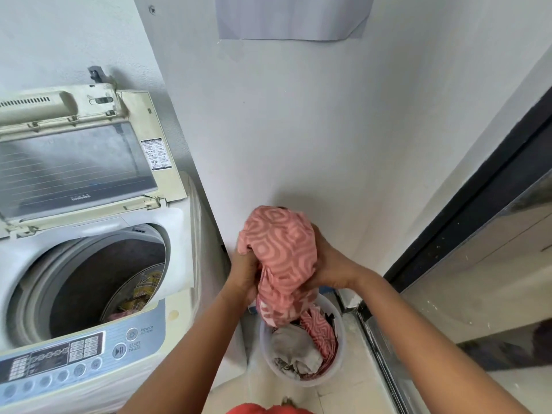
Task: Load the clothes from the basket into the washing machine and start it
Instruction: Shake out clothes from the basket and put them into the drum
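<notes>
A pink patterned cloth (280, 252) is bunched up above the white basket (340, 351), its tail hanging down into it. My left hand (243, 271) grips its left side and my right hand (328, 264) grips its right side. The basket sits on the floor and holds a grey garment (294, 348) and other clothes. To the left stands the top-loading washing machine (176, 234) with its lid (77, 162) raised. Yellow checked clothes (143, 289) lie inside the drum. The control panel (68, 360) faces me at the lower left.
A white wall (298, 130) stands right behind the basket. A dark-framed glass door (478, 264) runs along the right. The basket sits in a narrow strip of floor between machine and door.
</notes>
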### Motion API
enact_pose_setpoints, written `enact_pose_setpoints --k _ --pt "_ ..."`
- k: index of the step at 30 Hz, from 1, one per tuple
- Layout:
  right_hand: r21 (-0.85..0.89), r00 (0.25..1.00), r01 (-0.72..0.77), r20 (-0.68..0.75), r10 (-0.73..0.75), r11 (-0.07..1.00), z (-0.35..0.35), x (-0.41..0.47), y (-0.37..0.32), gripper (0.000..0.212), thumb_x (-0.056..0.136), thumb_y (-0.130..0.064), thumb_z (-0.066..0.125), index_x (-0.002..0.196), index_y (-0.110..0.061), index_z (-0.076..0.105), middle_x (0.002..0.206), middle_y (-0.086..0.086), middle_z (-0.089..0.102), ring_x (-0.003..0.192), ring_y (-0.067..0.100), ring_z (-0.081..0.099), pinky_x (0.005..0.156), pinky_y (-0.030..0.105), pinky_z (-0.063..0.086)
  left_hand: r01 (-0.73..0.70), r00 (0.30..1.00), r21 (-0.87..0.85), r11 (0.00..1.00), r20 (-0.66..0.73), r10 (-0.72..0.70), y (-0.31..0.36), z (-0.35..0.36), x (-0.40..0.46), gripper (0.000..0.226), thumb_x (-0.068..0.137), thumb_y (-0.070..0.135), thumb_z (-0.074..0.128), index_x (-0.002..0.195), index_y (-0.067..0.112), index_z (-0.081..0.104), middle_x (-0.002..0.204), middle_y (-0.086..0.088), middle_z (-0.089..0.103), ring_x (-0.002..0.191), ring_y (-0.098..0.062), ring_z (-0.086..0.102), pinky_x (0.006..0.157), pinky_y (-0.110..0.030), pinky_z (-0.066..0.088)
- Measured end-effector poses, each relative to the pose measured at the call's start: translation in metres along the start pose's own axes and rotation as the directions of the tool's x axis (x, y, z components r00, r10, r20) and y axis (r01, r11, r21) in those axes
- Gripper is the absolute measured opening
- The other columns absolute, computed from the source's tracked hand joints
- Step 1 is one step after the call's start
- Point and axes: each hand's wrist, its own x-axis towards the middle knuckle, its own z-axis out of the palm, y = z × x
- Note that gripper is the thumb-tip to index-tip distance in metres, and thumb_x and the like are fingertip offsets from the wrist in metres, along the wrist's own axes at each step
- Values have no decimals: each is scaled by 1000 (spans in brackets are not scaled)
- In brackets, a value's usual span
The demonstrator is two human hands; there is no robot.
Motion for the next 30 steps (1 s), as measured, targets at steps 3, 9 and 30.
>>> enact_pose_setpoints --k 3,9,30 --pt "223 982 40 -190 3 974 29 2 2 124 44 -53 91 147 -23 28 136 -25 44 123 -10 48 103 9 36 233 972 -53 971 38 -232 -6 14 -10 48 94 44 48 79 13 81 88 -10 77 76 -21 74 62 -29 61" --pt "277 895 -70 -407 183 958 24 4 -6 75 61 -45 79 131 -37 52 125 -13 64 118 12 59 102 34 47 -40 999 492 869 32 28 13 17 11 38 95 23 60 133 25 55 132 -10 60 111 -21 65 89 -33 55" --pt "-34 971 128 -202 -132 991 -40 0 -99 105 55 -64 84 143 -44 30 145 -3 29 137 17 34 115 43 36 -344 862 331 878 -260 436 24 2 3 24 89 34 59 109 21 63 94 1 73 83 -20 71 51 -30 53"
